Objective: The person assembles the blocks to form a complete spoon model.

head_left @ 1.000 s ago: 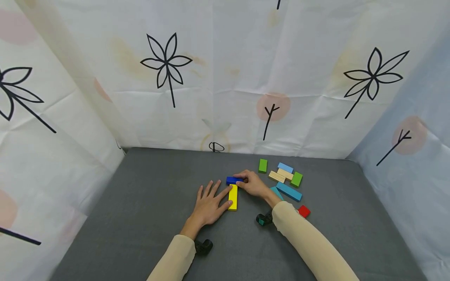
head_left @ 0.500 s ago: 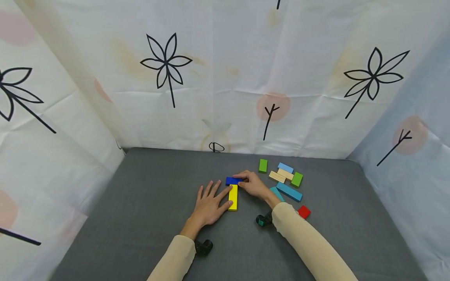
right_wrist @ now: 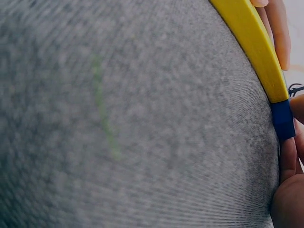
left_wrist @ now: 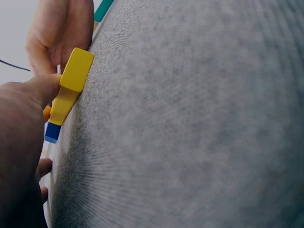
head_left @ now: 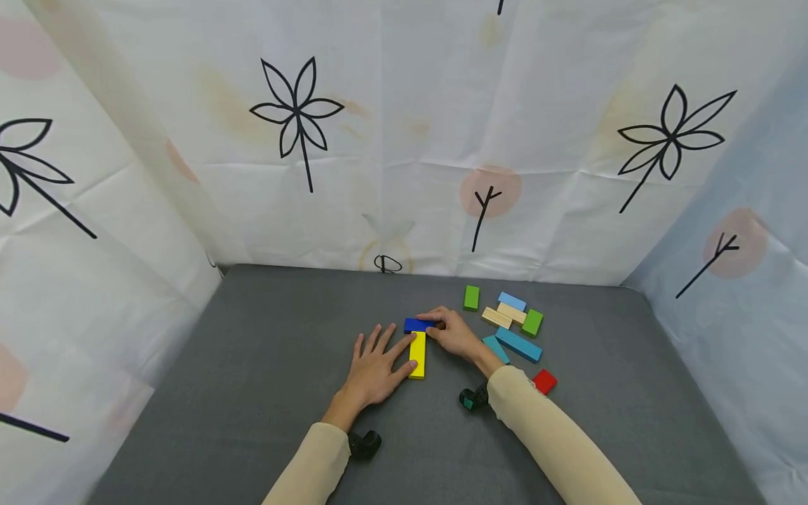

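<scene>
A yellow block [head_left: 417,355] lies lengthwise on the grey cloth, its far end against a blue block [head_left: 414,325] set crosswise. The left hand [head_left: 372,373] has its fingers spread, with thumb and index finger touching the yellow block's left side and top. At the blue block's right end, the right hand [head_left: 456,334] pinches it between thumb and fingers. In the left wrist view the thumb presses on the yellow block [left_wrist: 76,71], with the blue block [left_wrist: 52,132] beyond. The right wrist view shows the blue block [right_wrist: 283,118] touching the yellow block's end [right_wrist: 259,52].
Right of the hands lie two green blocks [head_left: 471,298] [head_left: 532,322], two wooden blocks [head_left: 496,318] [head_left: 512,313], a light blue block [head_left: 513,301], a long blue block [head_left: 519,344], a teal piece [head_left: 496,348] and a red block [head_left: 544,381]. A patterned curtain [head_left: 404,140] stands behind the table.
The blue block has shifted very slightly left over the yellow block's far end, with the right hand on it. The left hand has stayed in place.
</scene>
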